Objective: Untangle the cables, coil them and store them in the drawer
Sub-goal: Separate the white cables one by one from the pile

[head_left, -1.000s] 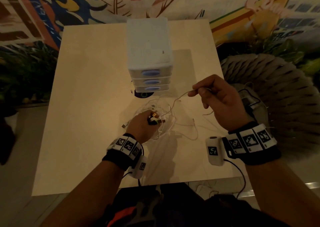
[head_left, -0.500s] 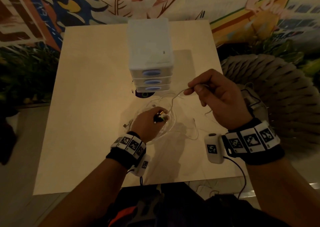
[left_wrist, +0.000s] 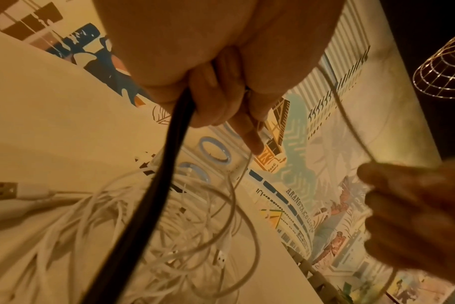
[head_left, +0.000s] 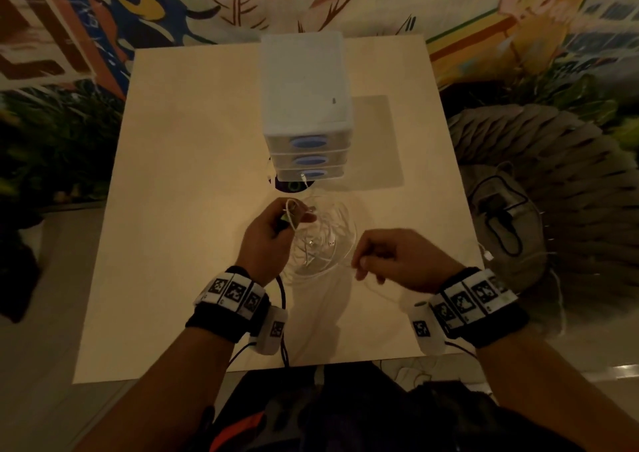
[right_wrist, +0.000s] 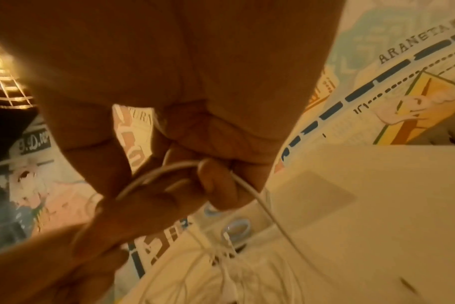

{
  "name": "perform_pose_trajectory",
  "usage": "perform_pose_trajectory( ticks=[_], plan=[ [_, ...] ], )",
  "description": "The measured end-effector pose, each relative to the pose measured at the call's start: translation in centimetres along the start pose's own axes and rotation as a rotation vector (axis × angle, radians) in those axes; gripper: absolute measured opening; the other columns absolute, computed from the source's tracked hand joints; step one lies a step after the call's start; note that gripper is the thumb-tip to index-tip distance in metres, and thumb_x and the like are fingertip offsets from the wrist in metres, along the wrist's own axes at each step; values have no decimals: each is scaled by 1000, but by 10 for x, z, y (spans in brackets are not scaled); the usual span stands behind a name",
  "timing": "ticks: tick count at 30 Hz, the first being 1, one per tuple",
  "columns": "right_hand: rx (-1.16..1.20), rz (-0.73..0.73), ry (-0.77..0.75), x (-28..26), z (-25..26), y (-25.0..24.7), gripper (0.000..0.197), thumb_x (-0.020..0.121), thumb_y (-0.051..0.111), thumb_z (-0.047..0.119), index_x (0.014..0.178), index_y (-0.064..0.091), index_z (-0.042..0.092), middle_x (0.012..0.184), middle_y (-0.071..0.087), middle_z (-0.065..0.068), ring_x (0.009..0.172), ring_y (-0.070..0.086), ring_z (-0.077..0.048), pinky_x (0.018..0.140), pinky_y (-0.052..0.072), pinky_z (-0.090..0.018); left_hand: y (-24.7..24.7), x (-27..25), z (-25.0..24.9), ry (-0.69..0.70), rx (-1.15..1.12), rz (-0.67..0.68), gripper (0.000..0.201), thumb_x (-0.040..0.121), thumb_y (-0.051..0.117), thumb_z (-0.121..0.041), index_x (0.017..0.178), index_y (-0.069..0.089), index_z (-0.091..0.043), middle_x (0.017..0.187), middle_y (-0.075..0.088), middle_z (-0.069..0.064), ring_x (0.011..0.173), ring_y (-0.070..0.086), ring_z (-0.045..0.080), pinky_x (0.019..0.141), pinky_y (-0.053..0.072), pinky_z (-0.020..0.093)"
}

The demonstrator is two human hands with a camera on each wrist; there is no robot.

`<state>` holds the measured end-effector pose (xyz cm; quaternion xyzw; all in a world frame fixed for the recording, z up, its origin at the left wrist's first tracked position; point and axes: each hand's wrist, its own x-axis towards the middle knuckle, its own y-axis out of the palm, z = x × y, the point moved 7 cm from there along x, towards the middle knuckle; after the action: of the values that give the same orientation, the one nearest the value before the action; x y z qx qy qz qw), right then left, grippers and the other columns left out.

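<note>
A tangle of thin white cables [head_left: 323, 244] lies on the pale table [head_left: 190, 209] just in front of the white three-drawer unit [head_left: 307, 106], whose drawers are all closed. My left hand [head_left: 294, 215] is over the tangle's left edge and grips a black cable [left_wrist: 166, 168] together with a loop of white cable. The black cable hangs back toward my wrist. My right hand [head_left: 361, 261] is at the tangle's near right and pinches a single white cable [right_wrist: 166, 168] that runs through its curled fingers. A white USB plug [left_wrist: 3, 189] lies flat on the table.
A woven grey seat [head_left: 560, 182] stands right of the table, with a black cord and a small device [head_left: 501, 216] on it. Plants and a painted wall surround the table. A wire lampshade [left_wrist: 444, 67] hangs overhead.
My right hand has come down from beside the drawers toward me and leftward, drawing the white cable along. My left hand has shifted slightly away from me, toward the drawers.
</note>
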<state>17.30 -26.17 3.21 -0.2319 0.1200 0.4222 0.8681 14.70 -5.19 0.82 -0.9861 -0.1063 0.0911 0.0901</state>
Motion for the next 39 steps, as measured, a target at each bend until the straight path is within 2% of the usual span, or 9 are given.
perform_pose_trajectory(
  ticks=[4, 9, 12, 15, 18, 25, 33, 35, 39],
  plan=[
    [-45, 21, 69, 12, -16, 20, 11, 101, 52, 21, 104, 61, 28, 87, 77, 6, 69, 72, -15, 78, 57, -36, -5, 0, -5, 58, -63, -6, 16, 98, 54, 6, 102, 64, -6, 99, 75, 11, 104, 72, 24, 97, 55, 43],
    [2, -147, 48, 30, -17, 11, 29, 101, 53, 32, 127, 42, 40, 86, 76, 7, 56, 69, -20, 66, 56, -32, -4, -1, -17, 134, -104, 23, 13, 105, 51, -11, 104, 62, -3, 97, 74, 7, 103, 71, 31, 97, 52, 57],
    [-81, -148, 9, 48, -15, 10, 42, 97, 59, 41, 134, 39, 45, 87, 74, 9, 55, 67, -12, 65, 57, -26, -1, -4, -31, 170, -142, 70, 15, 102, 54, -21, 102, 63, -9, 98, 72, -3, 101, 72, 33, 96, 54, 54],
    [-236, -125, -19, 68, -17, 15, 25, 98, 57, 44, 122, 54, 39, 90, 72, 11, 64, 65, -5, 69, 53, -25, 0, -6, -41, 199, -157, 103, 18, 100, 55, -24, 103, 63, -9, 98, 71, 0, 100, 71, 37, 95, 54, 55],
    [-324, -164, -19, 80, -18, 12, 13, 98, 58, 39, 105, 66, 32, 93, 71, 10, 79, 64, -10, 80, 53, -34, -4, -7, -47, 220, -154, 101, 16, 101, 52, -20, 103, 62, -7, 94, 72, -1, 99, 72, 34, 93, 55, 46],
    [-493, -165, 53, 87, -14, -8, 32, 101, 48, 43, 99, 70, 20, 98, 73, -1, 93, 64, -22, 86, 50, -38, -24, -9, -55, 241, -70, -38, 12, 104, 50, -10, 105, 60, -3, 90, 73, -1, 92, 73, 18, 86, 51, 20],
    [-379, -327, -153, 69, 45, -29, 27, 103, 46, 37, 91, 69, 28, 82, 72, 12, 78, 64, -2, 76, 49, -25, -24, -4, -43, 64, -53, -88, 51, 96, 63, -3, 142, 45, -13, 94, 73, 14, 88, 69, -8, 79, 43, -1],
    [-352, -373, -182, 64, 57, -33, 28, 104, 45, 40, 87, 65, 32, 79, 71, 12, 73, 62, 0, 73, 50, -26, -16, -3, -38, 21, -66, -43, 49, 95, 66, -6, 139, 48, -17, 95, 73, 15, 86, 67, -14, 76, 44, 1],
    [-287, -380, -232, 54, 81, -36, 29, 104, 45, 41, 83, 63, 33, 78, 71, 10, 79, 66, -3, 81, 53, -32, 3, -1, -27, 15, 182, 106, 40, 94, 70, -32, 132, 59, -31, 83, 75, -4, 86, 72, 3, 81, 51, 20]
  ],
)
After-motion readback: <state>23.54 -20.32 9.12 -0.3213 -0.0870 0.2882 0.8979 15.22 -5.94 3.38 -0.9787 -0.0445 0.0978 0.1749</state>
